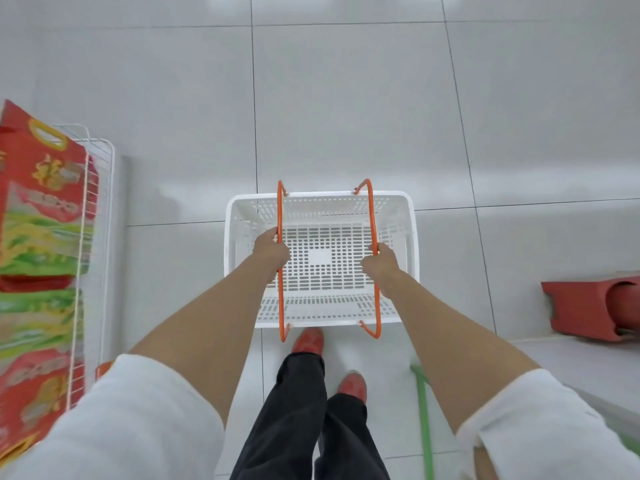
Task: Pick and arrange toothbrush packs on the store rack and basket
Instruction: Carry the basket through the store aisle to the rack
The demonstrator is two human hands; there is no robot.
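Above red shoes (308, 341), a person is gripping a white basket (408, 216) by its orange handles (372, 216), left hand (272, 249) and right hand (381, 261) each wrapping one. The basket is showing empty against the tiled floor (346, 98) (no toothbrush packs visible), so all the arranging is apparently lying ahead.

Both bare forearms (207, 317) reach forward and down from rolled white sleeves (138, 420), roughly parallel. The left hand (271, 250) curls its fingers round the left orange handle (281, 306). The right hand (381, 263) grips the right orange handle (372, 216). Knuckles face up, and the hands are well apart.
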